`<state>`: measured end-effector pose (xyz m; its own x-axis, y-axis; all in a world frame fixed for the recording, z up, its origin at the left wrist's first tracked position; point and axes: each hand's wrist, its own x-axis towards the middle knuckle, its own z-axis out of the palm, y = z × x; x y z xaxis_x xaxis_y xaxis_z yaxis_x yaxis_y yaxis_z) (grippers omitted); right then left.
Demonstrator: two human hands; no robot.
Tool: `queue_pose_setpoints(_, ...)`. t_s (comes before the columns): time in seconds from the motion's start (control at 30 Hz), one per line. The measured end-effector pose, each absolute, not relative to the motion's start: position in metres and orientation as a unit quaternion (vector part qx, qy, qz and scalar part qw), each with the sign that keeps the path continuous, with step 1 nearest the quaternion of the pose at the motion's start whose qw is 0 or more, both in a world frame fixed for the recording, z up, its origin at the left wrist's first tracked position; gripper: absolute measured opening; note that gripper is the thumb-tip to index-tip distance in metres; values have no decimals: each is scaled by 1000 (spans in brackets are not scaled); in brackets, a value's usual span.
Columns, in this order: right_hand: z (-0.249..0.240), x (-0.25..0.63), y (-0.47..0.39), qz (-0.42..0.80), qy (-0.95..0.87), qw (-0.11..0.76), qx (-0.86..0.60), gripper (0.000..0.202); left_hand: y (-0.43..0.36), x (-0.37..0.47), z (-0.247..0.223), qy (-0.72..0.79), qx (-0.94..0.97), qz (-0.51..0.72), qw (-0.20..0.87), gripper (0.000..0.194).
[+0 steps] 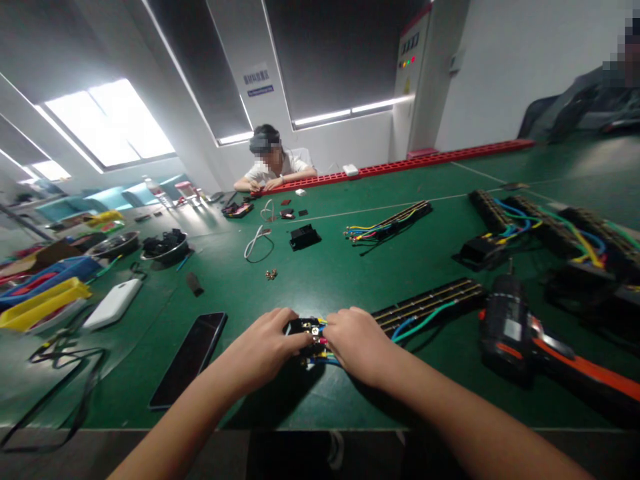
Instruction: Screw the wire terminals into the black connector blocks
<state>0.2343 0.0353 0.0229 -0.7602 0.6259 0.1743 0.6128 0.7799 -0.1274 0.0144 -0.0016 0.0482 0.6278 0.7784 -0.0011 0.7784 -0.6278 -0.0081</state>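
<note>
At the front middle of the green table, my left hand (pixel 267 343) grips the left side of a small black terminal block (pixel 306 327) with brass screws and coloured wires. My right hand (pixel 357 340) is closed at the block's right side, its fingers pressed on the wires there; the fingertips are partly hidden. Behind my right hand a black strip with brass rails (pixel 433 303) and green and blue wires extends to the right. A black phone (pixel 189 360) lies left of my left forearm.
An orange-black power screwdriver (pixel 507 327) lies right. Wired strips (pixel 543 223) stand at the back right; another strip (pixel 393 223), a black block (pixel 304 236) and screws (pixel 271 274) lie ahead. Bowls (pixel 165 245) and a yellow tray (pixel 45 305) are left. A person (pixel 275 160) sits across.
</note>
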Motion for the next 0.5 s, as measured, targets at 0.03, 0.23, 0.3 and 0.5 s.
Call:
queue_pose_setpoints(0.03,23,234,36,31,-938,102,-330,19,-1,14,48,-430,-903,6,5,34)
queue_pose_setpoints(0.23,23,234,38,29,-939,106,-327,21,0,11,45,-431,-902,9,14,34)
queue_pose_setpoints(0.3,22,234,38,24,-939,112,-324,21,0,11,46,-433,-901,13,16,36)
queue_pose_setpoints(0.5,21,235,37,32,-939,115,-322,20,0,14,51,-437,-899,30,12,41)
